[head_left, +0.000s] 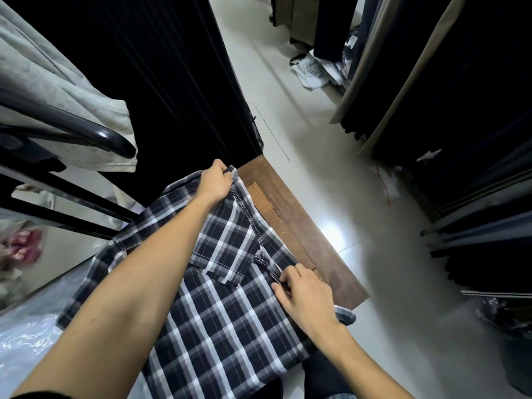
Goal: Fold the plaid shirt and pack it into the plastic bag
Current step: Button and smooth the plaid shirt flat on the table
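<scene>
The shirt [227, 306], a dark plaid with white lines, is spread over a wooden desk [290, 226] in the lower middle of the frame, its lower part hanging toward the bottom edge. A strip of the desk is left bare along the shirt's right side. The left hand [216, 182] is stretched to the far end of the shirt at the centre of the frame, and the fabric edge there is gripped in its curled fingers. The right hand [302, 295] is laid on the shirt's right edge, lower right of centre, where a seam fold is pinched between thumb and fingertips. A folded flap is seen between the two hands. Clear plastic [26, 341] is seen at the lower left. Pale floor [374, 283] fills the right, and dark hanging garments [460, 96] line the upper right.
</scene>
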Demonstrator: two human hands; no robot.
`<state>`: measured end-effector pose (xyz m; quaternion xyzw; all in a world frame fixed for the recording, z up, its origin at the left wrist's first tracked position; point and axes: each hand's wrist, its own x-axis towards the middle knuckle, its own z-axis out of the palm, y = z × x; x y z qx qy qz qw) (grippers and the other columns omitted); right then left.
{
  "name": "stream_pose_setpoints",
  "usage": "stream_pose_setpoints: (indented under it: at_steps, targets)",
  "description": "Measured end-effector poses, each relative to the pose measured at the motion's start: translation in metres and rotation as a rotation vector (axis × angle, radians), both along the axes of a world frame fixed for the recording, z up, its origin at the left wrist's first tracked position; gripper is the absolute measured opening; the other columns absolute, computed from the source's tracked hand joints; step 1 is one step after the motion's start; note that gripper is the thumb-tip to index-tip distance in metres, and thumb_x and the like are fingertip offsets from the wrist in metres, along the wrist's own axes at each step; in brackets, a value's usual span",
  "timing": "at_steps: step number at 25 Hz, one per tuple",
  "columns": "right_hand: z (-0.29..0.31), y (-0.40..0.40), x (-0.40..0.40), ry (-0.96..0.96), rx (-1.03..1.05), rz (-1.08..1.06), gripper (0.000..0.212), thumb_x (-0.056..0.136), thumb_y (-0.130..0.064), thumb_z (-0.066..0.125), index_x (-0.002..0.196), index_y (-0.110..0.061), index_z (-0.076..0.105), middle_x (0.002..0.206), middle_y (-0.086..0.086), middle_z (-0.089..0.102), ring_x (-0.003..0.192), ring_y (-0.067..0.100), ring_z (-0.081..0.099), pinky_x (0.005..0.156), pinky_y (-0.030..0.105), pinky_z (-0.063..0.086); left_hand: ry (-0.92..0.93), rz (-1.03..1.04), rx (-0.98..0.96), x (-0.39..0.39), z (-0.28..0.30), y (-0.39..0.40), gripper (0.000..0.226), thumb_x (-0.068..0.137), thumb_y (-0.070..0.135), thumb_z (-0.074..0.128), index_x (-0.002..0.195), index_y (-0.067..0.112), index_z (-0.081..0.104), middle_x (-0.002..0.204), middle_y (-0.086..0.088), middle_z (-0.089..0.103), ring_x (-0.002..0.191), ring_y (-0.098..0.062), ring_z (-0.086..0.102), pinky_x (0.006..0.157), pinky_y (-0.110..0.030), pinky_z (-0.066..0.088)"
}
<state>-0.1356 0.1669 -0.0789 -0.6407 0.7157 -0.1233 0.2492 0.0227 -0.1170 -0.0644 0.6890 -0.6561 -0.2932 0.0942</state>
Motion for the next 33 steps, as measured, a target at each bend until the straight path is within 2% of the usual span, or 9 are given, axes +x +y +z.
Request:
stream_pose_setpoints:
  at_steps: [5,10,13,17,21,24,27,29,33]
  targets:
    - [0.005,0.007,-0.013,0.083,0.080,0.029,0.035,0.097,-0.063,0.043,0.099,-0.030,0.055,0.100,-0.012,0.062,0.091,0.011,0.062,0.067,0.029,0.055,-0.316,-0.106,-0.069,-0.012,0.003,0.011,0.031,0.103,0.028,0.046,0.128,0.009,0.049,0.125,-0.020,0.056,0.111,-0.042,0.057,0.086,-0.050,0.045]
    - [0.003,-0.004,-0.010,0.163,0.087,0.077,0.043,0.099,-0.062,0.040,0.097,-0.023,0.060,0.099,-0.005,0.068,0.082,0.018,0.068,0.065,0.036,0.057,-0.702,-0.334,-0.239,-0.027,0.021,0.056,0.044,0.101,0.035,0.042,0.137,0.012,0.052,0.138,-0.015,0.049,0.124,-0.036,0.047,0.098,-0.050,0.041]
    - [0.003,0.002,-0.009,0.180,0.034,0.079,0.041,0.099,-0.059,0.042,0.100,-0.021,0.059,0.102,-0.002,0.067,0.079,0.021,0.068,0.060,0.037,0.057,-0.598,-0.427,0.046,-0.024,0.007,0.081,0.062,0.106,0.051,0.022,0.159,0.018,0.025,0.165,-0.007,0.024,0.152,-0.033,0.019,0.113,-0.064,0.027]
    - [0.002,0.026,-0.011,0.200,-0.006,0.029,0.042,0.101,-0.061,0.041,0.100,-0.021,0.054,0.094,-0.003,0.065,0.071,0.019,0.066,0.053,0.036,0.055,-0.540,-0.384,0.145,-0.018,-0.012,0.092,0.067,0.104,0.059,0.009,0.162,0.029,-0.006,0.171,0.000,-0.010,0.156,-0.027,-0.014,0.114,-0.078,0.004]
    - [0.000,0.049,-0.015,0.269,-0.068,-0.064,0.047,0.093,-0.064,0.056,0.068,-0.024,0.054,0.057,-0.008,0.061,0.047,0.015,0.061,0.040,0.026,0.037,-0.494,-0.348,0.129,-0.020,-0.019,0.099,0.068,0.102,0.061,0.003,0.161,0.029,-0.011,0.169,-0.001,-0.017,0.154,-0.029,-0.024,0.112,-0.079,-0.006]
    - [0.003,0.057,-0.018,0.251,-0.098,-0.056,0.048,0.090,-0.060,0.063,0.058,-0.025,0.053,0.055,-0.009,0.057,0.052,0.016,0.058,0.049,0.031,0.048,-0.477,-0.335,0.090,-0.017,-0.023,0.101,0.069,0.101,0.061,0.001,0.161,0.028,-0.010,0.170,-0.001,-0.016,0.154,-0.030,-0.023,0.112,-0.079,-0.006]
    - [0.009,0.072,-0.016,0.242,-0.085,-0.066,0.037,0.078,-0.035,0.084,0.069,-0.024,0.050,0.067,-0.005,0.059,0.060,0.022,0.056,0.055,0.032,0.040,-0.447,-0.327,0.025,-0.015,-0.032,0.105,0.069,0.101,0.061,0.002,0.162,0.028,-0.006,0.170,-0.002,-0.013,0.154,-0.030,-0.022,0.111,-0.079,-0.007]
    - [0.010,0.086,-0.015,0.178,-0.061,-0.143,0.045,0.080,-0.024,0.082,0.081,-0.024,0.037,0.070,-0.002,0.061,0.059,0.025,0.053,0.055,0.032,0.032,-0.437,-0.328,0.011,-0.014,-0.035,0.105,0.069,0.102,0.061,0.002,0.162,0.027,-0.005,0.170,-0.002,-0.013,0.154,-0.030,-0.021,0.111,-0.080,-0.006]
    - [0.015,0.088,-0.021,0.138,0.024,-0.208,0.025,0.094,-0.041,0.063,0.098,-0.020,0.049,0.091,-0.002,0.071,0.084,0.028,0.066,0.061,0.033,0.039,-0.433,-0.335,0.003,-0.013,-0.036,0.104,0.069,0.102,0.060,0.003,0.162,0.027,-0.005,0.170,-0.003,-0.014,0.155,-0.031,-0.021,0.111,-0.080,-0.007]
